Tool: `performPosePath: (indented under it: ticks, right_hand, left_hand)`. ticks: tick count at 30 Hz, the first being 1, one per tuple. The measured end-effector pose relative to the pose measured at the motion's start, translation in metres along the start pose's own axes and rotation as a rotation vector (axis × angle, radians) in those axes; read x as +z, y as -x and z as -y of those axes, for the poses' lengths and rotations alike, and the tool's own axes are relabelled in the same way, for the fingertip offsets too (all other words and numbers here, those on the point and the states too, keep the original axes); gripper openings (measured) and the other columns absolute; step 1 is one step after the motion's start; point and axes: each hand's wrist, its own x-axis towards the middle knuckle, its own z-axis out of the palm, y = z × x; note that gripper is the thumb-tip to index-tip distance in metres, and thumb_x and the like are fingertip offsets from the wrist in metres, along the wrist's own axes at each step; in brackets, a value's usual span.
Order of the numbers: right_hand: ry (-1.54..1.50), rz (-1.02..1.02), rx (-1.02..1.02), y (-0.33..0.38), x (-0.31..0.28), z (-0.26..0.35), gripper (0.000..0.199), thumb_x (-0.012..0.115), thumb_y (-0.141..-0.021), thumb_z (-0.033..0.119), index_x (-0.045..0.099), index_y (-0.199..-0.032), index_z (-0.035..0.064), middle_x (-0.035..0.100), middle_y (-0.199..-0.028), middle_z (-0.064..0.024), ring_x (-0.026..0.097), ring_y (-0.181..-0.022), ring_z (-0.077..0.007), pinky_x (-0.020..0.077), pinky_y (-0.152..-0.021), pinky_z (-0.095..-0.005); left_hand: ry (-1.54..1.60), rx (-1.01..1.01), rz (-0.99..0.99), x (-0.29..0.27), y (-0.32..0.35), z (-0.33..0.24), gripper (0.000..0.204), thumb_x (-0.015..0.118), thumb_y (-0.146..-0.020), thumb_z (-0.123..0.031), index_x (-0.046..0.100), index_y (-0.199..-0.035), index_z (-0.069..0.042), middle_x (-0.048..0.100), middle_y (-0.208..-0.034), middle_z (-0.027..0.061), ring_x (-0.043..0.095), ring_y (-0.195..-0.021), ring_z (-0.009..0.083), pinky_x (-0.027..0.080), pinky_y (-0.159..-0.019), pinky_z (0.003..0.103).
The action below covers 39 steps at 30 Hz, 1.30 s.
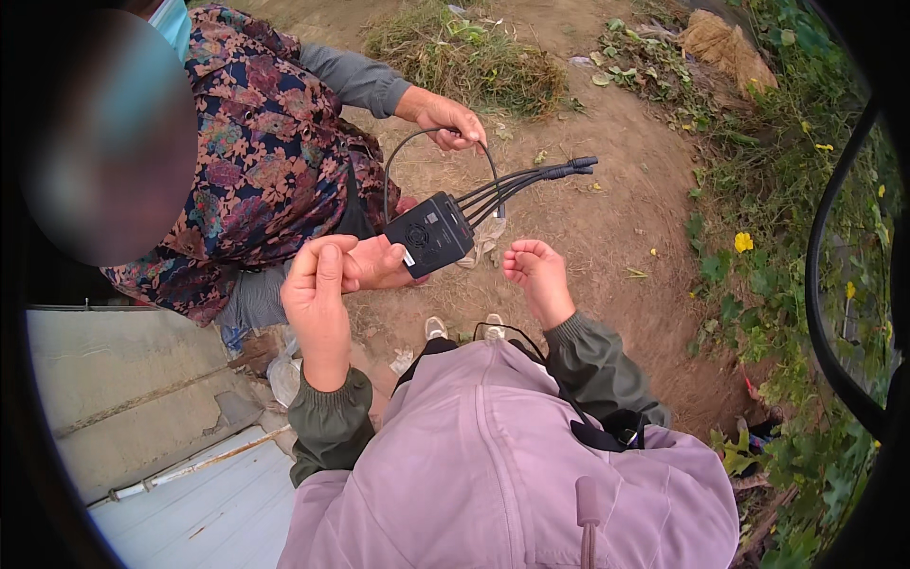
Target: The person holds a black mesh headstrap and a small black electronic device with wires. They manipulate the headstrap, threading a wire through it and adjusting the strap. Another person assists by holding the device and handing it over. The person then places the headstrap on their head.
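Observation:
A flat black box (pixel 429 234) with a round fan grille and several short cables is held out in front of me. A person facing me supports it with one hand (pixel 375 265) at its lower left corner; their other hand (pixel 453 125) holds a looped black cable (pixel 403 142). My left hand (pixel 320 308) is beside the person's lower hand, fingers curled and thumb against them, with nothing visible inside. To the right of the box, apart from it, my right hand (pixel 540 279) is loosely closed with no object showing. The cable plugs (pixel 573 167) point up and right.
Bare brown soil (pixel 607 237) lies ahead. Green plants with yellow flowers (pixel 743 243) grow along the right. A grass heap (pixel 474 62) is at the far side. Pale panels (pixel 142 379) stand at lower left, near a clear plastic container (pixel 284 375). A black cable (pixel 825 256) hangs at far right.

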Motion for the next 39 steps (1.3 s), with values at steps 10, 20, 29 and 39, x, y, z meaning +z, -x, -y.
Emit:
performPosePath:
  ticks: [10,20,29,39]
  right_hand:
    - [0.052,0.553,-0.009,0.044,0.061,0.010,0.058,0.065,-0.076,0.004,0.040,-0.128,0.0020,0.052,-0.123,-0.0061,0.052,-0.113,-0.0172,0.0403,-0.100,-0.0342]
    - [-0.139,0.105,-0.202,0.077,0.088,0.006,0.046,0.069,-0.082,0.014,0.044,-0.119,0.0005,0.056,-0.109,-0.0072,0.057,-0.100,-0.0142,0.0458,-0.088,-0.0289]
    - [-0.316,0.094,-0.155,0.087,0.079,0.021,0.037,0.058,-0.088,0.023,0.051,-0.118,0.0023,0.060,-0.110,-0.0076,0.058,-0.099,-0.0162,0.0465,-0.090,-0.0314]
    - [-0.408,0.146,-0.135,0.088,0.072,0.046,0.042,0.057,-0.089,0.028,0.051,-0.121,0.0022,0.060,-0.113,-0.0093,0.058,-0.102,-0.0186,0.0460,-0.091,-0.0338]
  left_hand:
    - [-0.398,-0.156,0.552,-0.025,-0.055,0.062,0.033,0.055,-0.092,-0.027,0.065,-0.096,0.004,0.068,-0.085,0.0119,0.062,-0.078,0.0147,0.048,-0.072,0.029]
    - [-0.376,-0.088,0.804,-0.002,-0.062,0.053,0.025,0.055,-0.086,-0.017,0.065,-0.097,0.003,0.067,-0.086,0.0154,0.065,-0.081,0.0198,0.049,-0.072,0.033]
    - [-0.028,-0.412,0.937,0.012,-0.054,0.017,0.020,0.056,-0.087,-0.014,0.064,-0.084,0.004,0.065,-0.078,0.0053,0.057,-0.073,0.0079,0.048,-0.065,0.025]
    - [-0.088,-0.106,0.794,0.029,-0.041,0.017,0.022,0.060,-0.087,-0.016,0.064,-0.092,0.005,0.065,-0.079,0.0058,0.058,-0.074,0.0091,0.049,-0.068,0.025]
